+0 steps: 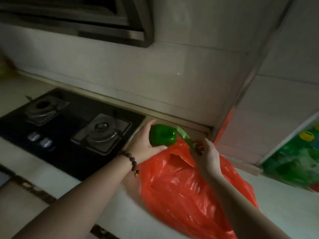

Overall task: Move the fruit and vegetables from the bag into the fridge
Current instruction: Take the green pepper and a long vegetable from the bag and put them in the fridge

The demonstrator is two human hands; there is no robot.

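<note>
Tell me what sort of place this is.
A home kitchen, most likely. A black glass two-burner gas hob is set into the pale stone countertop, a dark metal extractor hood hangs above it, and pale wall tiles run behind.

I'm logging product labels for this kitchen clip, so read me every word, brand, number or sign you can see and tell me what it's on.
No text can be read in this picture.
Green package at the right edge: printed yellow and green shapes, any lettering too blurred to read.
Hob knobs: any markings too small and blurred to tell.
Orange bag, green pepper: no print visible.
</note>
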